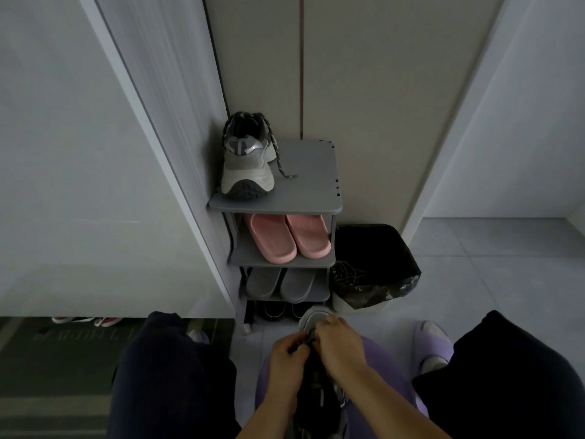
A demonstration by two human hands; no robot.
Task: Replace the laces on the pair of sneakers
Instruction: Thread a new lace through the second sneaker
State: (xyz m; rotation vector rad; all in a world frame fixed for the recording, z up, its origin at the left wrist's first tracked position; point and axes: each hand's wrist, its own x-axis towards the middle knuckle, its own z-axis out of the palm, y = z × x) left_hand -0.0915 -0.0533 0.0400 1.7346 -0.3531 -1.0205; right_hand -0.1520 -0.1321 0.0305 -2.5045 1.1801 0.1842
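**In front of the shoe rack: both hands at the lace of one sneaker**

Low in the head view, between two knees in dark trousers, a sneaker (319, 397) lies lengthwise on the person's lap. Its pale toe points away, toward the shoe rack (310, 182), and most of its upper is in shadow. The left hand (289, 356) has its fingers curled in tight and pinches a dark lace (311, 340) near the front of the shoe. The right hand (340, 342) comes in from the other side, its fingers bent down over the same lace, gripping it just beside the left hand's fingertips. Which eyelet they are at is too dark to tell. Purple fabric (383, 362) shows under the forearms.

The second sneaker (247, 166), grey and white, stands on the rack's top shelf at its left edge, heel toward the camera. Its speckled lace (280, 163) hangs loose down the right side, and the end rests on the shelf.

A pair of pink slippers (286, 239) sits on the next shelf, grey slippers (280, 282) on the one below, and dark shoes (281, 310) at the bottom. Just right of the rack stands a bin (383, 248) lined with a black bag, and tangled cords (348, 275) lie at its near left edge. A purple slipper (435, 340) rests on the tiled floor to the right.
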